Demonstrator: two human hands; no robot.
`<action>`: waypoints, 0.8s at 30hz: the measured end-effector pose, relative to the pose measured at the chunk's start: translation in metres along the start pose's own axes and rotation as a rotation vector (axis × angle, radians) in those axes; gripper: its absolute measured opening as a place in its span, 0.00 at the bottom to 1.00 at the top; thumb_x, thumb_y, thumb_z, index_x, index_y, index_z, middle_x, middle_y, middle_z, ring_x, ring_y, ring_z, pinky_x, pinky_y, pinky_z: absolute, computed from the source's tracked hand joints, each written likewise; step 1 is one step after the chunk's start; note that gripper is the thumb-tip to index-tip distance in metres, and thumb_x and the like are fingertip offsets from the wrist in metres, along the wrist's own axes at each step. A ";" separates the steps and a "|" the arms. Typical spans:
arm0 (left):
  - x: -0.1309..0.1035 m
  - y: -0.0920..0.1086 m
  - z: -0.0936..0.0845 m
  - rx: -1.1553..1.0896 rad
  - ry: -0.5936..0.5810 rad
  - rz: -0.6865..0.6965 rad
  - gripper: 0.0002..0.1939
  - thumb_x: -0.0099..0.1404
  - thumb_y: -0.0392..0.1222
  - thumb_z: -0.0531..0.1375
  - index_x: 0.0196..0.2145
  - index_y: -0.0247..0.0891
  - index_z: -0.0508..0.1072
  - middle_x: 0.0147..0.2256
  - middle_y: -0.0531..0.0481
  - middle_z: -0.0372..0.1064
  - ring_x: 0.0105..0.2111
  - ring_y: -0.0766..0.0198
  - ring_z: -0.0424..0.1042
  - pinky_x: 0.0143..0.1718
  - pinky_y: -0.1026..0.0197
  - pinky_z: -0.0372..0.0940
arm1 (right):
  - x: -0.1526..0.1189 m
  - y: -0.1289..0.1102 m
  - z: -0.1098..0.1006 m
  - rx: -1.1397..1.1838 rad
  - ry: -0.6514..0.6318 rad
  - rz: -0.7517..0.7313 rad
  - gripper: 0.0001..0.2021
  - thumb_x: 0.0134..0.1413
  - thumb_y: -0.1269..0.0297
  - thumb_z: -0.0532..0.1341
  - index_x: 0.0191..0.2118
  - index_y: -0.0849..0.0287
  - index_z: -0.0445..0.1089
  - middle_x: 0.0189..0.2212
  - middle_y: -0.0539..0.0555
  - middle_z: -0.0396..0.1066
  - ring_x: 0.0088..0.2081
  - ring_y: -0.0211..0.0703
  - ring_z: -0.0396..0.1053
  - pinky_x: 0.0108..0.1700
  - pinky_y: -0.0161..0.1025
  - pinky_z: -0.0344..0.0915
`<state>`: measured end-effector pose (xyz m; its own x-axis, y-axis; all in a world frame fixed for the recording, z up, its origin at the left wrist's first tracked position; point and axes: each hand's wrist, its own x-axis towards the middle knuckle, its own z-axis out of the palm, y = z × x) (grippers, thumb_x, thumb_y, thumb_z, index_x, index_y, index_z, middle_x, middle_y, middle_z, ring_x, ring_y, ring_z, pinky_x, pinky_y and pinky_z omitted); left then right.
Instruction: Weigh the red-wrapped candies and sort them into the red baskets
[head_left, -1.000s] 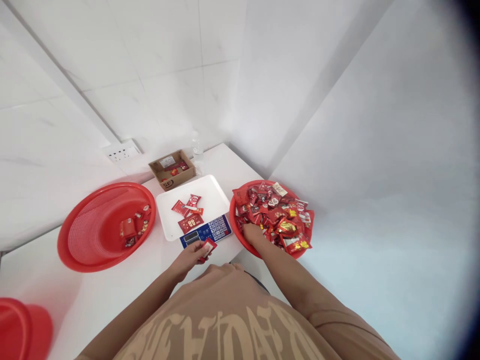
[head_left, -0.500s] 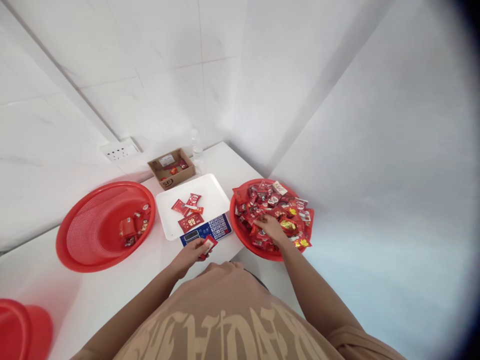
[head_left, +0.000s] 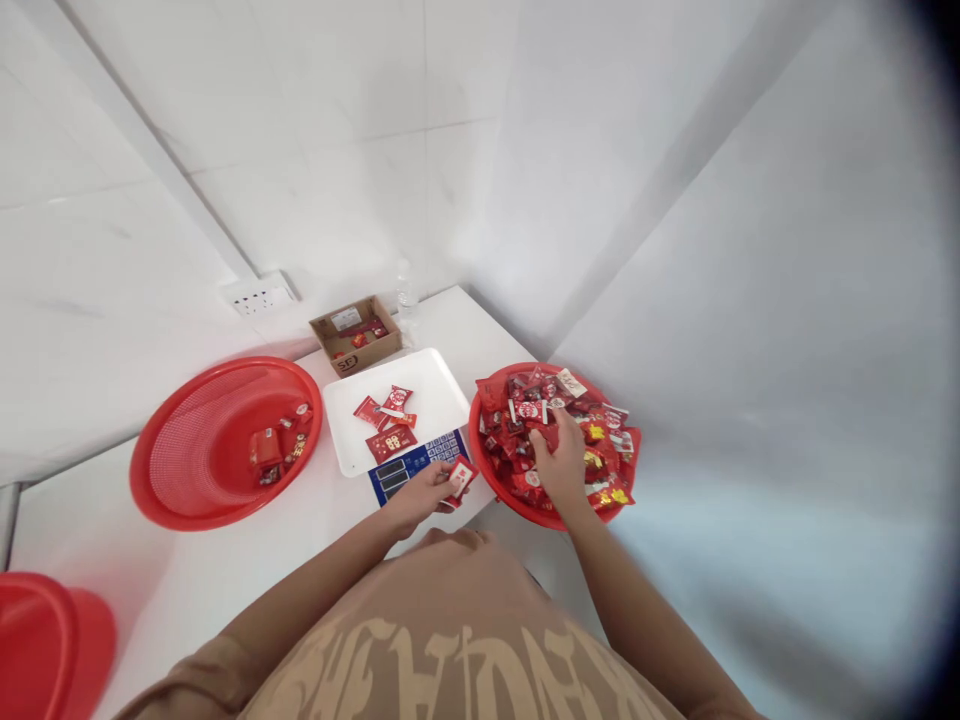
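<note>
My left hand [head_left: 421, 498], over the front edge of the scale [head_left: 409, 468], is closed on a small red-and-white snack packet [head_left: 460, 480]. Thumb and fingers apart, my right hand [head_left: 561, 460] reaches into the right red basket [head_left: 517, 512], which is heaped with red and gold wrapped sweets. Just beyond its fingertips lies a red-and-white wrapped chocolate bar [head_left: 529, 411]. On the scale's white tray [head_left: 349, 440] rest several red packets [head_left: 391, 440].
A left red mesh basket [head_left: 195, 450] holds a few red packets. Behind the scale stand a small cardboard box [head_left: 367, 352] with red packets and a clear plastic bottle [head_left: 405, 285]. Another red container [head_left: 45, 640] is at the lower left. Walls bound the table behind and right.
My left hand has moved right with its packet, toward the right basket. My right hand has shifted within the basket, its fingers spreading. The view has turned slightly.
</note>
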<state>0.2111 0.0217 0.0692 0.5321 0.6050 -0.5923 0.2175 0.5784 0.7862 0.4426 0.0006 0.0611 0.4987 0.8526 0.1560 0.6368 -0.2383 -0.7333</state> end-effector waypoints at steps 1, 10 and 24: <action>0.001 0.002 0.004 0.011 -0.004 0.028 0.22 0.53 0.55 0.61 0.40 0.39 0.65 0.34 0.49 0.69 0.32 0.66 0.67 0.36 0.60 0.61 | -0.005 -0.008 0.001 0.050 -0.101 -0.008 0.27 0.54 0.53 0.51 0.57 0.62 0.57 0.57 0.63 0.59 0.59 0.51 0.54 0.58 0.51 0.54; 0.000 -0.008 0.003 0.346 0.120 0.230 0.20 0.57 0.50 0.59 0.45 0.39 0.64 0.32 0.48 0.70 0.32 0.61 0.68 0.37 0.56 0.62 | -0.031 -0.031 0.015 0.229 -0.730 0.160 0.20 0.51 0.51 0.53 0.44 0.58 0.67 0.36 0.55 0.73 0.33 0.45 0.72 0.34 0.41 0.71; -0.108 -0.069 -0.217 0.862 1.245 -0.379 0.34 0.62 0.49 0.49 0.62 0.30 0.48 0.64 0.31 0.41 0.64 0.41 0.34 0.58 0.36 0.38 | -0.026 0.031 0.042 -0.125 -0.402 -0.221 0.23 0.54 0.54 0.49 0.51 0.61 0.65 0.55 0.63 0.62 0.58 0.53 0.57 0.58 0.53 0.55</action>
<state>-0.0389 0.0353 0.0401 -0.5533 0.8094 -0.1969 0.7952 0.5836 0.1646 0.4247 -0.0090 0.0062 0.0913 0.9957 0.0129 0.7801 -0.0635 -0.6225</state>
